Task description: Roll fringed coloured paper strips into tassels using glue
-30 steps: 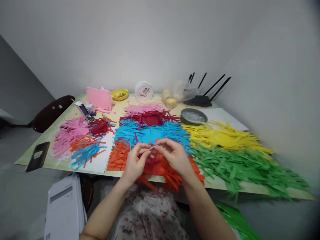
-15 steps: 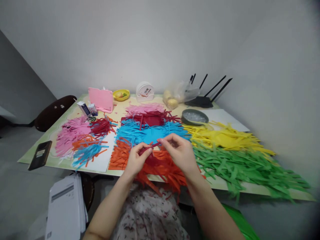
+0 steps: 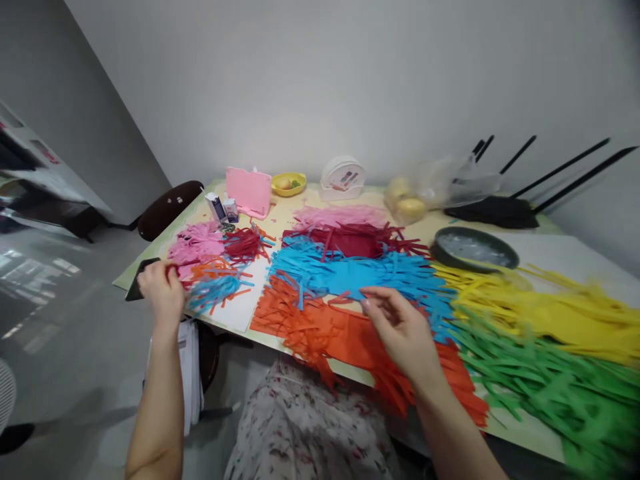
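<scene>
My left hand point(image 3: 163, 290) is closed on a dark red strip point(image 3: 173, 268), most of it hidden by the fingers. It hovers over a phone point(image 3: 134, 287), beside a heap of pink strips point(image 3: 197, 245). My right hand point(image 3: 405, 333) holds nothing I can see; its fingers are bent, with thumb and forefinger slightly apart. Below it lies a fringed orange sheet point(image 3: 345, 333). Behind that are a fringed blue sheet point(image 3: 350, 272), a dark red one point(image 3: 353, 241) and a pink one point(image 3: 345, 217). Left of these sit bundles of red strips point(image 3: 243, 245) and blue strips point(image 3: 215, 292).
Fringed yellow point(image 3: 565, 317) and green point(image 3: 545, 380) sheets cover the table's right side. Behind them stand a dark bowl point(image 3: 473, 248) and a black router point(image 3: 495, 211). A pink tablet case point(image 3: 249, 192), a yellow fruit dish point(image 3: 289, 185) and small cartons point(image 3: 223, 209) are at the back.
My hands have parted; the left has swung far left with the dark red strip, while the right stays over the orange and blue sheets. The view has turned left.
</scene>
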Demonstrator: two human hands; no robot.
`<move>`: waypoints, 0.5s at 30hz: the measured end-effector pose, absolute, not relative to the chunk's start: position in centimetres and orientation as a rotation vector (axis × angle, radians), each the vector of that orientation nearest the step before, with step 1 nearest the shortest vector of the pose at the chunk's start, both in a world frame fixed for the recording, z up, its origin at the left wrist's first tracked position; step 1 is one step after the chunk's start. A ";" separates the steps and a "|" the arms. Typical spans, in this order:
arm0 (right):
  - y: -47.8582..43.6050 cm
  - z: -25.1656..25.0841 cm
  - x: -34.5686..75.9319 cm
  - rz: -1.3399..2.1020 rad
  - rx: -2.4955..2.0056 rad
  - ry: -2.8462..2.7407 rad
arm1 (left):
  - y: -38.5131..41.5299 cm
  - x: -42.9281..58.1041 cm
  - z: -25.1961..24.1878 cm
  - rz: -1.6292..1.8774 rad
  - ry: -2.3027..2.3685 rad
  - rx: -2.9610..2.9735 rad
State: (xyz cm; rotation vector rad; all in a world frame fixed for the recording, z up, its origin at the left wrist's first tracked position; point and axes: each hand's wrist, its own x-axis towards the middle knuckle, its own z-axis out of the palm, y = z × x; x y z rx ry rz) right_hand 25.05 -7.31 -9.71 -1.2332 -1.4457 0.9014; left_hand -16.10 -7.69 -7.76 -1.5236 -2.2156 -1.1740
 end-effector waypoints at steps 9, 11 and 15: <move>-4.9 -10.9 26.0 0.762 -1.332 -1.618 | -4.8 -8.8 -16.0 -0.314 -2.479 -1.798; -3.6 -11.2 27.6 0.713 -1.376 -1.697 | -4.9 -8.8 -15.3 -0.254 -2.464 -1.776; 2.5 -10.7 31.2 0.480 -1.517 -1.932 | -3.7 -7.4 -10.6 -0.050 -2.250 -1.905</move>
